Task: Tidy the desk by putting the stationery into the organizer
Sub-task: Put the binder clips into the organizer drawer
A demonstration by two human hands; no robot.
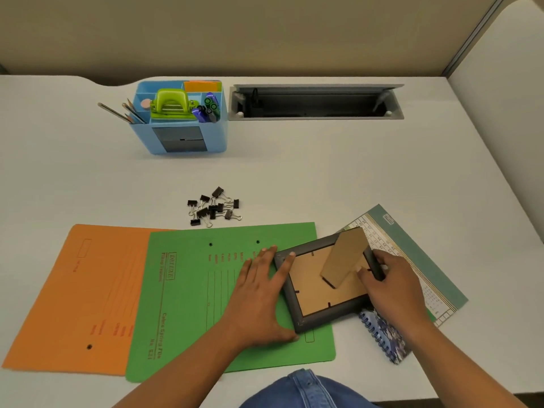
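Right grip (pixel 385 278) grasped the photo frame (pixel 312 295) by its edge while the left grip (pixel 262 290), flat and released, braced the other side, guessing to stop it sliding.

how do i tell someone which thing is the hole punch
Find the blue organizer at the back left of the white desk. The hole punch sits in its middle, with pencils to its left and markers to its right. It is the only bulky lime-green thing there.
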